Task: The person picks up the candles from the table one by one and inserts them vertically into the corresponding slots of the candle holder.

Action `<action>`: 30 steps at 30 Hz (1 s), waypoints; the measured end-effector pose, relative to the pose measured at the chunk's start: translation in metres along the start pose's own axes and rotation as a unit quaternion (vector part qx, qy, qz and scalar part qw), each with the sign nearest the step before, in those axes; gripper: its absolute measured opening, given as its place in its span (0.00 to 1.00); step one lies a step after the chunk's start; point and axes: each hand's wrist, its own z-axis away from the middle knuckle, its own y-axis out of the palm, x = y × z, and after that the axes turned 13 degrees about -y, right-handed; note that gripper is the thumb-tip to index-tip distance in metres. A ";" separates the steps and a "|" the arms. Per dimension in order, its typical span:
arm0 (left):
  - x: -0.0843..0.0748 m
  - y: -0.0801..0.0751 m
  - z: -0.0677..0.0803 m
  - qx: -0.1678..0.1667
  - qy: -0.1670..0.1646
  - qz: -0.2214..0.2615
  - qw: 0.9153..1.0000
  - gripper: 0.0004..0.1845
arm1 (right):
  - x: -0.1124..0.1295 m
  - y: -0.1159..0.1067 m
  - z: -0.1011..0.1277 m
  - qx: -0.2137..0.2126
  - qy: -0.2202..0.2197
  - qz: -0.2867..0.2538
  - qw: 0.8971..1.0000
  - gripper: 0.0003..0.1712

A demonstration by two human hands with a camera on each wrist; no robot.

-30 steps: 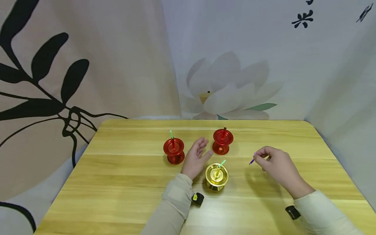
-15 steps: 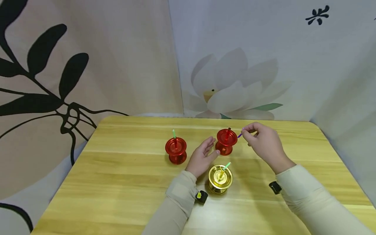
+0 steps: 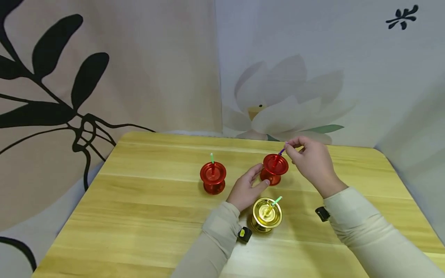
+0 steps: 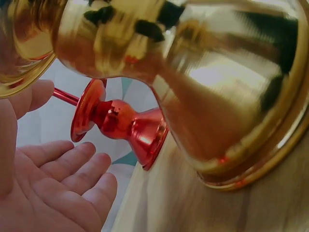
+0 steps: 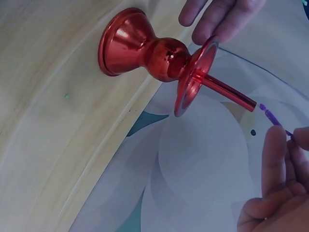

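My right hand [image 3: 314,164] pinches a thin purple candle [image 5: 273,117] between thumb and fingertips. The candle's lower end is just off the mouth of the upright tube on a shiny red candle holder [image 3: 276,166]. My left hand [image 3: 247,187] is beside that holder on its near left, fingers extended and loosely curved. In the right wrist view its fingertips lie close to the dish rim; whether they touch it I cannot tell. A gold candle holder [image 3: 258,222] with a pale green candle [image 3: 277,200] stands just right of my left wrist.
A second red candle holder [image 3: 213,177], bearing a green candle [image 3: 212,157], stands to the left on the wooden table [image 3: 139,200]. Behind the table's far edge hangs a pale curtain [image 3: 174,77] printed with leaves and a flower. A tiny green speck [image 5: 67,95] lies on the tabletop.
My right hand has carried the purple candle left and away from me, up to the top of the right red holder's tube. My left hand has moved slightly closer to that holder.
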 end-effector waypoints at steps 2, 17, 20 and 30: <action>-0.001 0.002 0.000 0.000 -0.002 -0.003 1.000 0.32 | 0.000 -0.002 0.001 0.001 0.002 0.005 1.000 0.11; 0.002 -0.002 0.004 -0.024 -0.009 -0.011 1.000 0.33 | -0.005 0.000 0.006 0.037 0.013 0.020 0.999 0.12; 0.005 -0.009 0.003 -0.038 -0.010 -0.013 0.999 0.33 | -0.006 0.004 0.008 0.037 0.012 0.022 0.999 0.13; 0.011 -0.017 0.012 -0.053 -0.021 -0.038 0.998 0.32 | -0.013 0.009 0.037 0.099 0.017 0.005 0.995 0.23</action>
